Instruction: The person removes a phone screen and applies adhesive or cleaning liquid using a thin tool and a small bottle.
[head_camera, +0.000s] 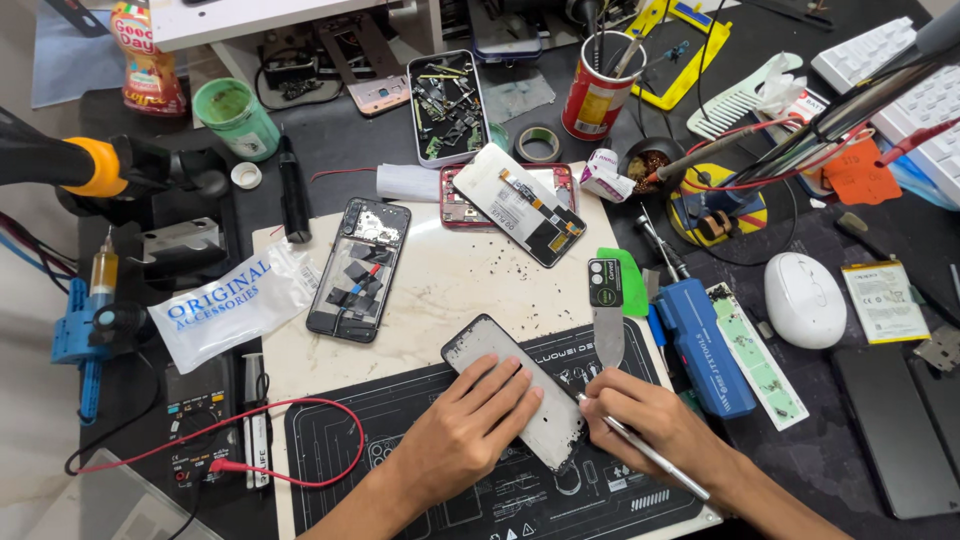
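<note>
The left hand (470, 420) lay flat on the phone panel (515, 385), its long axis diagonal, while right hand (650, 420) fingers gripped tweezers (645, 455) at its lower edge.

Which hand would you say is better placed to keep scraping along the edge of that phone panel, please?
Probably the right hand: it holds the thin metal tool with its tip at the phone panel edge. The left hand lies flat on the panel, pinning it to the work mat.

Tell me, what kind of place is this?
Most likely a phone repair bench. An opened phone lies with its insides bare, a tray of small parts sits behind it, and the left hand steadies a phone panel.
</note>
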